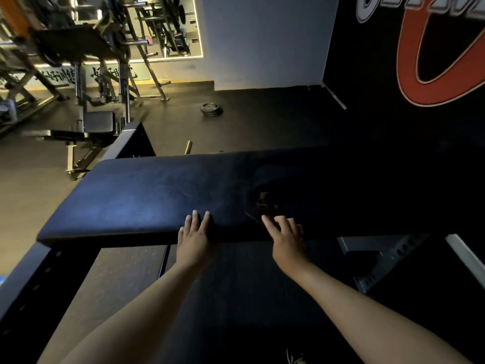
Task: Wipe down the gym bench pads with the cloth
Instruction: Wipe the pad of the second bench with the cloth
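While left hand lay flat, fingers straight, on the black padded bench surface, right hand touched a dark crumpled cloth with bent fingers, grip unclear.

Left hand and right hand lie on the near edge of the long black padded surface. Dark crumpled cloth lies just beyond the right hand. Round black weight plates lie on the floor behind.

One head-worn wide-angle view looks forward and down, close over the bench pad crossing mid-frame; gym floor and mirror recede toward the top.
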A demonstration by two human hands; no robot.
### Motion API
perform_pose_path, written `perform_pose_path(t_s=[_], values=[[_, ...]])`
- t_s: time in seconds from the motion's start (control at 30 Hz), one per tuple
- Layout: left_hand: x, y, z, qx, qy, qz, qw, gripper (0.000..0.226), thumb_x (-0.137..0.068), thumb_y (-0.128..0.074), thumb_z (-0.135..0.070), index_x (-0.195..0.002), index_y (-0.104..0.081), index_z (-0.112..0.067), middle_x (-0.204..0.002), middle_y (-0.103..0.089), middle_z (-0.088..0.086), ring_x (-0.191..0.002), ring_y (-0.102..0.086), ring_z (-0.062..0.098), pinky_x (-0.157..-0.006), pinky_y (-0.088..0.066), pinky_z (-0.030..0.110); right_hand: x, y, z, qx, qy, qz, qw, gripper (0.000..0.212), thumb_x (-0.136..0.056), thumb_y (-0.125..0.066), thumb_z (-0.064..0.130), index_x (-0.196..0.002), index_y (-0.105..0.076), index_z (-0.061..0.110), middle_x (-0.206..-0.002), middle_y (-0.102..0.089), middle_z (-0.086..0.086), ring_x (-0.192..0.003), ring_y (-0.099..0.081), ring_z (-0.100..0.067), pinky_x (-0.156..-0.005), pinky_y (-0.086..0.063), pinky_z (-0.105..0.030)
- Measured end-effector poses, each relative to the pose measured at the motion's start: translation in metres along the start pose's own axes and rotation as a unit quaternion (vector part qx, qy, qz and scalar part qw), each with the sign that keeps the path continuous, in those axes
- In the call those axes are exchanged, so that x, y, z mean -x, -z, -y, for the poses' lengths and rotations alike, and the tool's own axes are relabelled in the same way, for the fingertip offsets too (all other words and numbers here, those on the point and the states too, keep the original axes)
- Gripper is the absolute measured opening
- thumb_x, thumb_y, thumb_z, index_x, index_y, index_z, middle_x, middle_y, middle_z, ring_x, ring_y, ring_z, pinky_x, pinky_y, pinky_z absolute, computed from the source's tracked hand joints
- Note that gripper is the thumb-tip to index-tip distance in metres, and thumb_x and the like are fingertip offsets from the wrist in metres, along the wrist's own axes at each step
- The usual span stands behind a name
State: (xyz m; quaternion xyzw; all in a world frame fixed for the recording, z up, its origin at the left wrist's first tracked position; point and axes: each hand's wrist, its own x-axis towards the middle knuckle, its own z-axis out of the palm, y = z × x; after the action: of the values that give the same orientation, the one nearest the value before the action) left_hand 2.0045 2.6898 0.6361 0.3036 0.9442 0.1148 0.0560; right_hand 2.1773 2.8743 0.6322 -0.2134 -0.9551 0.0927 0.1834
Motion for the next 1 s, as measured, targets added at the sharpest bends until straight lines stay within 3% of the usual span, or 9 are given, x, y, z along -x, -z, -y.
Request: perform_pose_path(t_s=[0.1, 0.3, 0.43, 0.53, 0.63, 0.73, 0.83, 0.93, 1.0], values=[[0.0, 0.003, -0.001, 0.01, 0.001, 0.013, 1.0, 0.076, -0.103, -0.049, -0.042, -0.161, -0.003, -0.028, -0.169, 0.004, 0.01, -0.155, 0.005, 0.029, -0.124, -0.007, 0.043, -0.007, 0.0, 0.021, -0.042, -0.031, 0.013, 0.999, 0.076, -0.077, -0.059, -0.008, -0.147, -0.042, 0.016, -0.126, -0.044, -0.007, -0.107, -0.043, -0.028, -0.089, -0.049, -0.041], [0.003, 0.012, -0.006, 0.019, 0.004, 0.022, 1.0, 0.074, -0.103, -0.049, -0.039, -0.161, -0.003, -0.028, -0.169, 0.004, 0.01, -0.155, 0.006, 0.028, -0.125, -0.009, 0.046, -0.035, -0.011, 0.088, -0.088, 0.065, 0.076, 0.991, 0.07, -0.088, -0.051, 0.0, -0.152, -0.028, 0.016, -0.142, -0.033, -0.011, -0.127, -0.034, -0.032, -0.106, -0.039, -0.044], [0.007, 0.01, -0.02, -0.001, 0.011, 0.026, 1.0, 0.073, -0.103, -0.045, -0.045, -0.16, -0.001, -0.036, -0.167, 0.008, 0.017, -0.154, 0.009, 0.036, -0.123, -0.006, 0.052, -0.032, -0.006, 0.081, -0.055, 0.062, 0.091, 0.992, 0.072, -0.091, -0.051, 0.003, -0.154, -0.022, 0.023, -0.145, -0.027, -0.006, -0.127, -0.031, -0.03, -0.098, -0.045, -0.043], [0.007, 0.007, -0.027, -0.015, 0.017, 0.028, 0.999, 0.067, -0.104, -0.04, -0.048, -0.158, 0.0, -0.044, -0.165, 0.011, 0.022, -0.152, 0.011, 0.042, -0.122, -0.004, 0.056, -0.016, -0.004, 0.048, -0.049, 0.031, 0.051, 0.997, 0.072, -0.085, -0.052, -0.004, -0.15, -0.034, 0.023, -0.135, -0.039, -0.007, -0.117, -0.041, -0.03, -0.092, -0.047, -0.042], [0.008, 0.007, -0.024, -0.023, 0.016, 0.028, 0.999, 0.066, -0.104, -0.04, -0.048, -0.158, -0.002, -0.044, -0.165, 0.009, 0.023, -0.152, 0.01, 0.042, -0.121, -0.005, 0.055, 0.005, -0.006, -0.002, -0.026, -0.053, -0.033, 0.998, 0.075, -0.074, -0.058, -0.011, -0.141, -0.051, 0.021, -0.12, -0.049, -0.008, -0.101, -0.05, -0.031, -0.077, -0.052, -0.045], [0.005, 0.008, -0.027, -0.009, 0.024, 0.035, 0.999, 0.064, -0.104, -0.042, -0.046, -0.158, -0.007, -0.043, -0.165, 0.009, 0.024, -0.152, 0.009, 0.042, -0.121, -0.005, 0.056, 0.016, 0.003, -0.026, -0.026, -0.122, -0.044, 0.991, 0.072, -0.076, -0.058, -0.011, -0.141, -0.052, 0.022, -0.12, -0.049, -0.005, -0.103, -0.049, -0.03, -0.073, -0.051, -0.04], [0.002, 0.009, -0.038, 0.009, 0.036, 0.046, 0.998, 0.063, -0.103, -0.044, -0.04, -0.157, -0.012, -0.037, -0.164, 0.006, 0.027, -0.151, 0.007, 0.046, -0.121, -0.007, 0.056, 0.004, 0.006, 0.0, -0.094, -0.139, -0.044, 0.985, 0.065, -0.08, -0.054, -0.006, -0.141, -0.051, 0.016, -0.124, -0.047, -0.007, -0.11, -0.045, -0.03, -0.088, -0.048, -0.042], [0.005, 0.012, -0.048, 0.002, -0.003, 0.05, 0.999, 0.071, -0.101, -0.048, -0.04, -0.16, -0.01, -0.033, -0.166, 0.002, 0.02, -0.153, 0.003, 0.038, -0.122, -0.01, 0.052, -0.02, 0.001, 0.048, -0.154, -0.065, 0.022, 0.986, 0.068, -0.084, -0.052, 0.002, -0.149, -0.038, 0.013, -0.139, -0.037, -0.011, -0.125, -0.033, -0.032, -0.109, -0.033, -0.042], [0.009, 0.014, -0.049, -0.003, -0.028, 0.045, 0.999, 0.075, -0.099, -0.05, -0.041, -0.16, -0.007, -0.034, -0.167, -0.001, 0.017, -0.154, 0.001, 0.035, -0.121, -0.012, 0.048, -0.035, -0.002, 0.074, -0.151, -0.012, 0.076, 0.986, 0.069, -0.088, -0.051, 0.012, -0.153, -0.028, 0.014, -0.148, -0.027, -0.011, -0.131, -0.025, -0.032, -0.114, -0.023, -0.043]])
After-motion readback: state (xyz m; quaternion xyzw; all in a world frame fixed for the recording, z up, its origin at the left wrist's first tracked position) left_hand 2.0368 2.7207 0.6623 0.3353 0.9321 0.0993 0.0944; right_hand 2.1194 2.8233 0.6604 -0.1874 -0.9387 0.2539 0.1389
